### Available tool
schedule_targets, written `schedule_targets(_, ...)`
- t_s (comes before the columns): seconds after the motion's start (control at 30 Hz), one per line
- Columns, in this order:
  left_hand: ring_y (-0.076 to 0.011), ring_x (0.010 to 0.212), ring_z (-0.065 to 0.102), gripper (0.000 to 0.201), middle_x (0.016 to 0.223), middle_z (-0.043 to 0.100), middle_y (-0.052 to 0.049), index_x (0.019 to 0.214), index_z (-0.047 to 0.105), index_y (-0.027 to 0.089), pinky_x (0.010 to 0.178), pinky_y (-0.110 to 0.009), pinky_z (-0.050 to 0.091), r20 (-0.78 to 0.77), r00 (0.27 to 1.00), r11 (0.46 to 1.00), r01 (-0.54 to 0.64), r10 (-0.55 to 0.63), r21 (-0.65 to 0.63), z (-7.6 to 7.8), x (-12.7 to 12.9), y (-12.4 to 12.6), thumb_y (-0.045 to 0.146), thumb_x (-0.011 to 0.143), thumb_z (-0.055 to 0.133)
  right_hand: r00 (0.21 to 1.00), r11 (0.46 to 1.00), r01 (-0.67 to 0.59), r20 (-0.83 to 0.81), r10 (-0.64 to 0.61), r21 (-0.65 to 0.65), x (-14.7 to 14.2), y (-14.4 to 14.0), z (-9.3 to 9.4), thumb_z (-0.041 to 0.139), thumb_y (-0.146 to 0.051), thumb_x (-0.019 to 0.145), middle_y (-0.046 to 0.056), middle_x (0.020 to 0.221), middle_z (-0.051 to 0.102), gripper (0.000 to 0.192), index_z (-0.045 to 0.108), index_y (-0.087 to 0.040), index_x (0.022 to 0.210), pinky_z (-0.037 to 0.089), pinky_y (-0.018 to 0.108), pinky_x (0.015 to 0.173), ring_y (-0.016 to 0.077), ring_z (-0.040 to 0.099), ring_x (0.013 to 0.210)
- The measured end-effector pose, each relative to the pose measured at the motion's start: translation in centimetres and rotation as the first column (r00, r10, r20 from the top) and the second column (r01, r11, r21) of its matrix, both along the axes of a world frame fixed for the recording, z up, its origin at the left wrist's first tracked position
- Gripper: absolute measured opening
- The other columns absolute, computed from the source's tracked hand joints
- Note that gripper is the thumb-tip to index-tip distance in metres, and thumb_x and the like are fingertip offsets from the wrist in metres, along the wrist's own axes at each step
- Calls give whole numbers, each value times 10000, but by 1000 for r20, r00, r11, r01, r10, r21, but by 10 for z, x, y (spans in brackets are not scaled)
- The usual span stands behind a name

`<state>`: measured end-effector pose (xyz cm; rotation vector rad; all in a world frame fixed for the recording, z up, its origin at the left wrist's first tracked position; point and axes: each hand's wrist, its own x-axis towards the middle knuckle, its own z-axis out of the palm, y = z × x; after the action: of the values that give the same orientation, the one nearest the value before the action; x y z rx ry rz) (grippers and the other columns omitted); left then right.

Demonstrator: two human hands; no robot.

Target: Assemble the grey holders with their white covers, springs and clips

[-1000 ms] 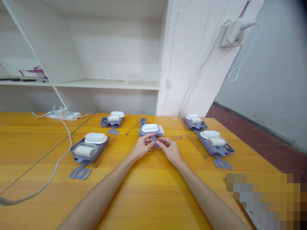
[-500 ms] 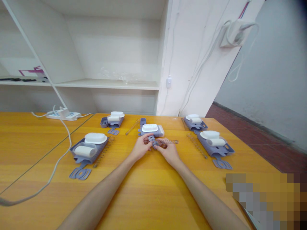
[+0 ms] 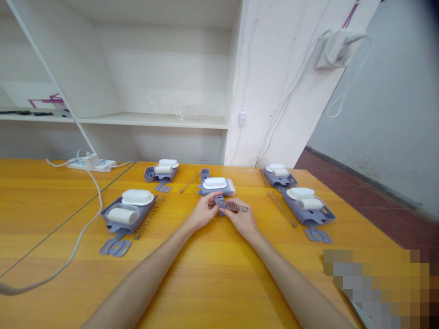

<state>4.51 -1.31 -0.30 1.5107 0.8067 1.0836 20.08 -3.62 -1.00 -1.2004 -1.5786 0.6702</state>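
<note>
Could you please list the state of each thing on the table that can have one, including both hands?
Left hand: closed on the small grey part.
Right hand: closed on the spring.
Spring: lifted, one end at the small grey part.
Middle kit: white lid on top.
Left kit: untouched, roll and lid in the tray.
Right kit: untouched.
Power strip: plugged, cable trailing.

Bright even light, soft wide-angle blur

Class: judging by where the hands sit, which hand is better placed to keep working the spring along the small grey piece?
Probably the right hand: the spring lies under its fingers, while the left hand pinches the grey piece.
</note>
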Motion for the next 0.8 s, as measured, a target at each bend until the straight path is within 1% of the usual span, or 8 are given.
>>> schedule_targets(0.07, -169, 844, 627, 451, 957, 670, -81, 1178, 540, 138, 740, -276, 491, -2, 1000, 1000, -16, 16, -6, 1, 0, 0, 140, 729, 587, 1000, 1000, -7, 10, 7, 14, -1, -1, 0, 670, -316, 700, 36, 862, 694, 211, 673, -199, 876, 492, 307, 749, 185, 634, 789)
schedule_targets(0.17, -172, 845, 623, 450, 967, 669, -82, 1167, 552, 138, 725, -275, 496, 5, 999, 999, -33, 33, -5, 2, 0, -1, 134, 719, 593, 1000, 999, -23, 4, 23, 33, -1, -1, 0, 663, -280, 709, 49, 988, 684, 365, 638, -216, 1067, 486, 333, 823, 191, 633, 869)
schedule_targets(0.2, -175, 850, 622, 450, 973, 669, -85, 1165, 554, 135, 728, -278, 497, 6, 999, 999, -38, 38, -4, 3, 0, -1, 135, 717, 598, 999, 999, -34, 6, 34, 43, 0, -1, 0, 655, -269, 718, 53, 1021, 677, 379, 632, -221, 1093, 478, 342, 850, 195, 629, 901)
schedule_targets(0.33, -190, 899, 623, 458, 1016, 665, -107, 1184, 543, 124, 785, -303, 493, 1, 1000, 1000, -17, 17, -8, 4, 0, -2, 156, 732, 610, 998, 995, -59, 28, 57, 77, 2, 0, -1, 627, -263, 754, 55, 1012, 677, 248, 679, -218, 992, 463, 341, 876, 197, 619, 936)
schedule_targets(0.5, -195, 949, 621, 495, 1093, 644, -123, 1220, 521, 131, 864, -325, 468, 18, 999, 999, 42, -42, -7, 2, 1, -2, 180, 740, 633, 999, 998, -32, 22, 31, 55, 3, 1, -2, 639, -293, 753, 50, 954, 694, 213, 691, -209, 942, 482, 318, 805, 194, 634, 870)
schedule_targets(0.67, -194, 960, 617, 494, 1107, 638, -121, 1227, 519, 141, 863, -322, 467, 18, 997, 997, 77, -77, -1, 0, 1, -3, 176, 746, 627, 994, 999, 12, 111, -17, 42, 3, 1, -3, 664, -336, 735, 40, 824, 707, 164, 704, -220, 843, 488, 303, 692, 194, 639, 726)
schedule_targets(0.73, -189, 946, 618, 480, 1083, 646, -116, 1225, 523, 141, 853, -318, 469, 6, 998, 998, 68, -68, 0, -1, 1, -2, 165, 754, 608, 990, 998, 27, 137, -35, 57, 2, 0, -3, 667, -337, 733, 43, 818, 702, 148, 700, -224, 822, 484, 302, 692, 199, 635, 740)
schedule_targets(0.8, -187, 940, 617, 468, 1072, 648, -111, 1221, 526, 139, 848, -314, 469, -1, 999, 999, 47, -47, 8, -1, 0, -1, 162, 759, 596, 991, 997, 18, 132, -28, 69, 2, -1, -3, 665, -322, 735, 46, 858, 698, 151, 697, -227, 848, 483, 305, 724, 201, 634, 787)
